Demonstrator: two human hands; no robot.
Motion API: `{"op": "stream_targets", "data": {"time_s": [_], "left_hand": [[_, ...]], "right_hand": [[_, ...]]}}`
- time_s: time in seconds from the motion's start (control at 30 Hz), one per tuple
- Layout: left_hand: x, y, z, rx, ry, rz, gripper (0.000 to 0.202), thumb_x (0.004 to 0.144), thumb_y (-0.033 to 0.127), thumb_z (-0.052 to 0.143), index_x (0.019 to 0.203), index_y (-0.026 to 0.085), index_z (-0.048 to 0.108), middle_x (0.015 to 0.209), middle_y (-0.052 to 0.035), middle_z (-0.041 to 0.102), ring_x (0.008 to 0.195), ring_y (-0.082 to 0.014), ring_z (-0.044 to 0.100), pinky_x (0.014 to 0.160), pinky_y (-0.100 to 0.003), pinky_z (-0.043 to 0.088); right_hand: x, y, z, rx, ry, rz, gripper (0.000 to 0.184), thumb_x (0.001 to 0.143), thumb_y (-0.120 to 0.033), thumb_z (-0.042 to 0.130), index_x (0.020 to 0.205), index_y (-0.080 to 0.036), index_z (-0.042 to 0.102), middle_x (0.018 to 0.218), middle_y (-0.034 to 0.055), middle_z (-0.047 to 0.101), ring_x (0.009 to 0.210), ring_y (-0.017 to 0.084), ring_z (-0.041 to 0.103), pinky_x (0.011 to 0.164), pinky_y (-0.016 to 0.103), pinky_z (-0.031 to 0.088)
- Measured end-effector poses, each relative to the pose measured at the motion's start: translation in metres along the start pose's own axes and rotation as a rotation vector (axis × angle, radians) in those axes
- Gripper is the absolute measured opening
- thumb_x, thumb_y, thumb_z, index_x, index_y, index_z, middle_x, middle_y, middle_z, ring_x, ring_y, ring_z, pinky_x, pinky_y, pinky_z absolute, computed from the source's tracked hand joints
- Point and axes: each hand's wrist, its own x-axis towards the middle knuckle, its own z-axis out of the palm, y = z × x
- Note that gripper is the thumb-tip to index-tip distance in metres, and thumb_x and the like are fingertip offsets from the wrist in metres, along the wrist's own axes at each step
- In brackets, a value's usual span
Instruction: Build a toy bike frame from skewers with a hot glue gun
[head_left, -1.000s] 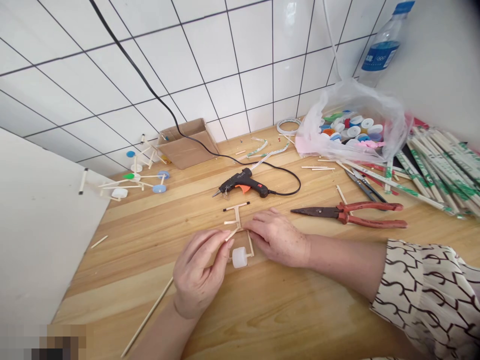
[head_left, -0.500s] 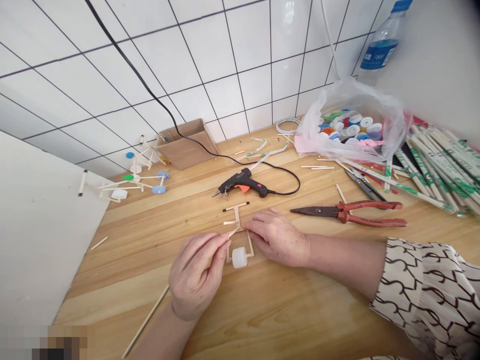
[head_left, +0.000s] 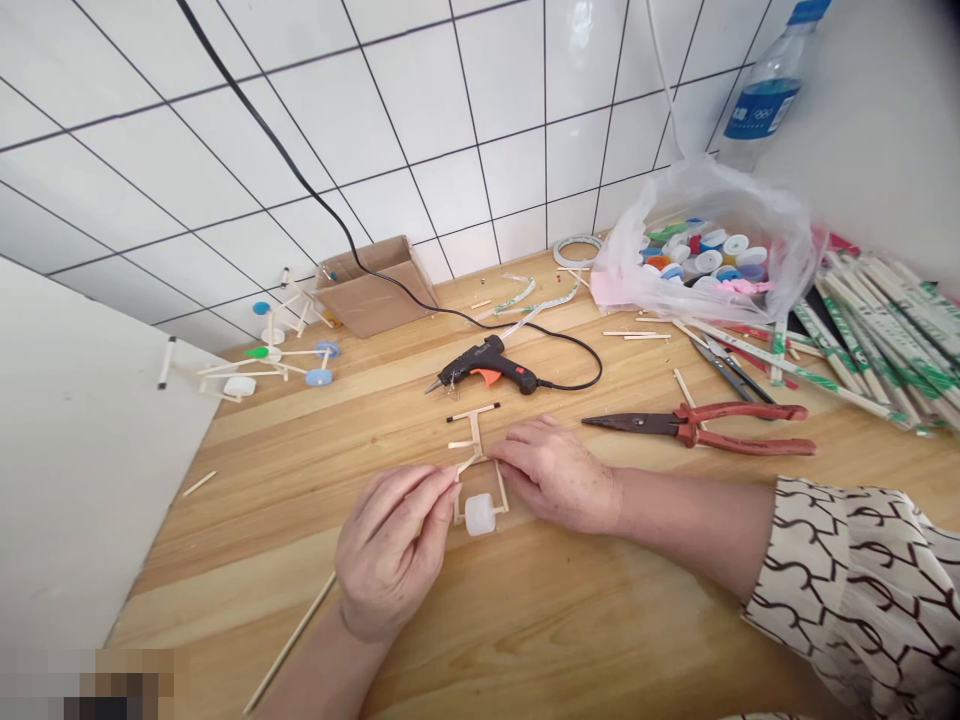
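Observation:
A small wooden stick frame lies on the table between my hands, with a black-tipped crossbar at its far end and a white bottle cap set as a wheel at its near end. My left hand pinches a short wooden stick against the frame's middle joint. From the other side, my right hand closes its fingertips on the frame near that same joint; the exact grip is partly hidden. Just beyond the frame, a black glue gun rests on its side.
Red-handled pliers lie right of my right hand, with scissors behind. A plastic bag of bottle caps, wrapped chopsticks, a cardboard box and finished stick models stand around. A long stick lies by my left forearm.

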Motion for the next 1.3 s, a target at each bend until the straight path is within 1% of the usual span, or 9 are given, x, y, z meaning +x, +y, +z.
{"op": "stream_targets", "data": {"time_s": [0.17, 0.3, 0.57, 0.8, 1.03, 1.17, 1.3], "left_hand": [[-0.001, -0.001, -0.001, 0.0, -0.013, 0.008, 0.031, 0.074, -0.003, 0.068, 0.1, 0.015, 0.065, 0.09, -0.0061, 0.067, 0.079, -0.0156, 0.063, 0.072, -0.03, 0.053], [-0.003, -0.001, -0.002, 0.006, -0.023, 0.01, 0.033, 0.075, -0.002, 0.067, 0.102, 0.017, 0.065, 0.091, -0.0057, 0.066, 0.08, -0.0156, 0.063, 0.072, -0.03, 0.053], [-0.003, -0.001, -0.003, 0.025, -0.031, 0.037, 0.033, 0.075, -0.004, 0.066, 0.103, 0.014, 0.065, 0.092, -0.007, 0.066, 0.081, -0.0157, 0.063, 0.072, -0.029, 0.052], [-0.001, -0.001, -0.002, 0.022, -0.024, 0.034, 0.034, 0.076, -0.003, 0.065, 0.103, 0.016, 0.064, 0.091, -0.0062, 0.066, 0.08, -0.0155, 0.062, 0.072, -0.029, 0.052], [-0.002, -0.001, -0.001, 0.019, -0.012, 0.034, 0.031, 0.076, -0.003, 0.065, 0.102, 0.015, 0.065, 0.09, -0.0066, 0.066, 0.079, -0.015, 0.062, 0.071, -0.028, 0.053], [-0.001, 0.0, -0.001, 0.014, -0.009, 0.021, 0.029, 0.077, -0.002, 0.065, 0.1, 0.015, 0.065, 0.089, -0.0063, 0.066, 0.079, -0.0151, 0.063, 0.071, -0.028, 0.053], [0.002, 0.003, -0.001, 0.018, 0.005, 0.01, 0.026, 0.078, -0.001, 0.064, 0.099, 0.014, 0.065, 0.088, -0.0063, 0.067, 0.079, -0.0145, 0.063, 0.072, -0.027, 0.053]], "right_hand": [[0.001, 0.0, 0.0, 0.003, -0.009, 0.003, 0.021, 0.087, -0.013, 0.05, 0.102, -0.014, 0.065, 0.086, 0.0072, 0.066, 0.081, 0.02, 0.058, 0.076, 0.032, 0.034], [0.0, 0.001, 0.002, 0.012, 0.019, -0.012, 0.02, 0.087, -0.013, 0.05, 0.101, -0.015, 0.065, 0.085, 0.007, 0.066, 0.08, 0.019, 0.057, 0.076, 0.032, 0.034], [0.0, 0.002, 0.004, 0.017, 0.039, -0.026, 0.019, 0.087, -0.013, 0.051, 0.099, -0.014, 0.065, 0.085, 0.0073, 0.066, 0.08, 0.019, 0.058, 0.076, 0.032, 0.035], [0.0, 0.003, 0.006, 0.016, 0.072, -0.036, 0.019, 0.087, -0.013, 0.051, 0.098, -0.015, 0.066, 0.083, 0.0063, 0.066, 0.079, 0.018, 0.057, 0.075, 0.031, 0.036], [0.005, 0.004, 0.008, 0.072, 0.143, -0.064, 0.018, 0.087, -0.011, 0.052, 0.1, -0.015, 0.065, 0.085, 0.0063, 0.067, 0.083, 0.019, 0.06, 0.075, 0.032, 0.036], [0.008, 0.002, 0.01, 0.109, 0.198, -0.098, 0.015, 0.086, -0.011, 0.054, 0.096, -0.015, 0.064, 0.086, 0.0064, 0.068, 0.085, 0.019, 0.061, 0.077, 0.032, 0.037], [0.012, -0.001, 0.01, 0.123, 0.245, -0.16, 0.009, 0.088, -0.015, 0.056, 0.091, -0.016, 0.064, 0.084, 0.0056, 0.069, 0.081, 0.018, 0.061, 0.076, 0.031, 0.038]]}}
